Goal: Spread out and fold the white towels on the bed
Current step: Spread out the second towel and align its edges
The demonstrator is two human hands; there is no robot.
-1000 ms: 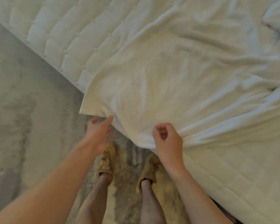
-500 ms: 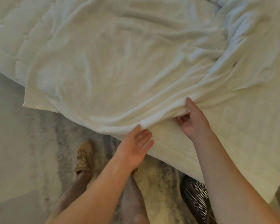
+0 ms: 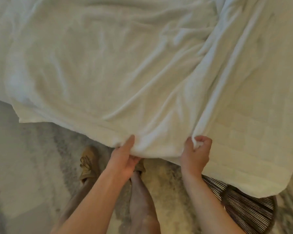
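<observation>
Head view: white towel (image 3: 108, 65) lies across the near part of the bed (image 3: 243, 157), wrinkled, with long creases running from near right toward the far side. Its near edge hangs just past the mattress edge, and its near left corner juts out over the rug (image 3: 24, 166). The far edge is out of frame.

Left hand (image 3: 125, 157) pinches the near hem, thumb on top, fingers curled underneath. Right hand (image 3: 195, 154), a little further right along the same edge, is fisted round a bunched ridge of the cloth. Whether that ridge ends in the towel's right corner cannot be told, as the fold hides it. The stretch of hem between the two hands sags.

Judgement: the step in hand is spreading, and no fold has begun. The next move probably calls for:
- drawing the hands apart along the hem to take up the slack
- opening the right-hand ridge out toward the right
- pulling the edge nearer to flatten the diagonal creases

Only then is there a flat sheet to fold.

Surroundings: a tan shoe (image 3: 87, 162) stands on the mottled grey rug, left of the left hand. A dark ribbed object (image 3: 243, 205) sits under the near right bed corner, its identity unclear.
</observation>
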